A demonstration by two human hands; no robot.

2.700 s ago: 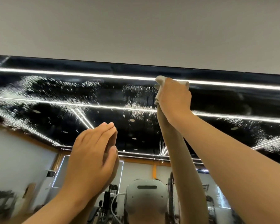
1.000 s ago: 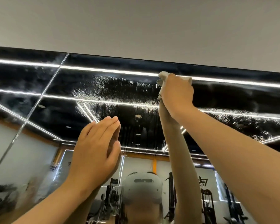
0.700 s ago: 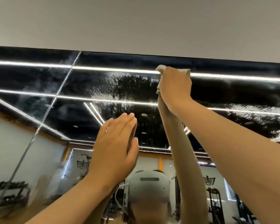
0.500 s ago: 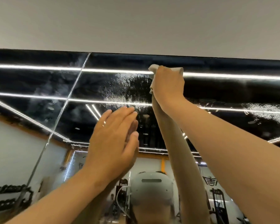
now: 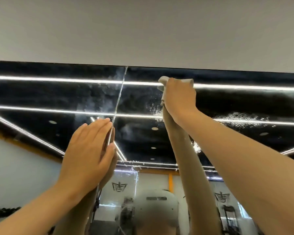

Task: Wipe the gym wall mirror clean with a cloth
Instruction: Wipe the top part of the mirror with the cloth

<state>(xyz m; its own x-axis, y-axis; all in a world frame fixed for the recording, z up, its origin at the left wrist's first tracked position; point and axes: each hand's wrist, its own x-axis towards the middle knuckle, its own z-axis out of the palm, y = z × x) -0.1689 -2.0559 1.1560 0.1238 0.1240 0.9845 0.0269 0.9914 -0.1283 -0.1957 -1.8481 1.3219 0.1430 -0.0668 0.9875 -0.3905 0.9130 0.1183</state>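
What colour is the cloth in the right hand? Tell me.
Off-white: the cloth shows best in the head view.

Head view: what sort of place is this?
Probably a gym. A large wall mirror reflects what looks like a dumbbell rack at lower left and an exercise machine frame at lower right; the right hand holds a cloth against the mirror.

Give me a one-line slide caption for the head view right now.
Right hand holds a cloth high against the mirror; left hand rests flat at the panel seam.
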